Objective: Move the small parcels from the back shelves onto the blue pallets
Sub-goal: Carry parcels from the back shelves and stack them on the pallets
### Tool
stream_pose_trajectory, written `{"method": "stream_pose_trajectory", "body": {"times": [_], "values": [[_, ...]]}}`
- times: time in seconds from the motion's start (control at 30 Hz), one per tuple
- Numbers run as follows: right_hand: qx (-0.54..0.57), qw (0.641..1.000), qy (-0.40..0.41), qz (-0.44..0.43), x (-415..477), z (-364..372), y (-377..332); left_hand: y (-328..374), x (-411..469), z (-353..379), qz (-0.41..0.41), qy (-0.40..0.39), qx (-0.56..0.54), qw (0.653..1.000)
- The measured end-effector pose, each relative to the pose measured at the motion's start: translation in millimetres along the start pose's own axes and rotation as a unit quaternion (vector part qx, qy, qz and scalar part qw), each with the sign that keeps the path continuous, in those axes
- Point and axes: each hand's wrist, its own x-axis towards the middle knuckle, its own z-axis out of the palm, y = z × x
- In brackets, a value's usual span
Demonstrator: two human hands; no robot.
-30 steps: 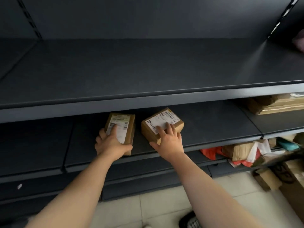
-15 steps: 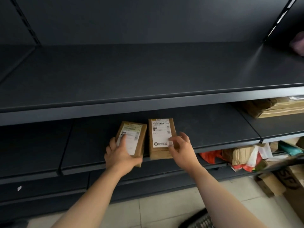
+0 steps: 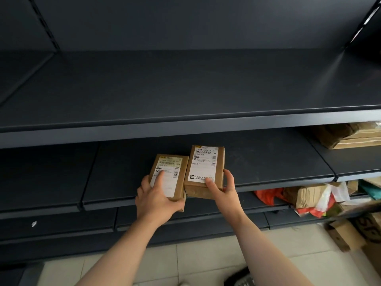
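Observation:
Two small brown cardboard parcels with white shipping labels are side by side at the front edge of the dark middle shelf [image 3: 268, 162]. My left hand [image 3: 156, 199] grips the left parcel [image 3: 172, 172], thumb on its label. My right hand [image 3: 224, 190] grips the right parcel [image 3: 206, 164] at its near end, thumb on top, fingers round its right side. Both parcels touch each other and stick out past the shelf edge. No blue pallets are in view.
A wide dark upper shelf [image 3: 185, 89] overhangs the parcels. Flat cardboard packages [image 3: 350, 137] lie on the middle shelf at right. A lower shelf at right holds a pile of mixed parcels and bags [image 3: 309, 197]. Cardboard boxes [image 3: 354, 232] stand on the tiled floor.
Both hands have closed around their parcels and drawn them toward the shelf's front edge. The right parcel was turned straight and now lies alongside the left one.

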Motion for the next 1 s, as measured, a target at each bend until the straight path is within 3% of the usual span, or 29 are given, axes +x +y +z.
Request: {"method": "stream_pose_trajectory", "body": {"times": [0.27,0.47,0.73,1.0], "values": [[0.024,0.997,-0.06,-0.034,-19,28,-3,-45,-32,-24,-0.03,0.065,-0.15,0.986],[-0.002,0.99,-0.133,-0.055,-32,88,-11,-88,-59,-59,-0.083,0.139,-0.178,0.971],[-0.033,0.963,-0.256,-0.078,-75,204,-43,-180,-106,-131,-0.172,0.26,-0.167,0.935],[-0.058,0.922,-0.367,-0.108,-162,358,-74,-291,-182,-227,-0.265,0.377,-0.138,0.876]]}}
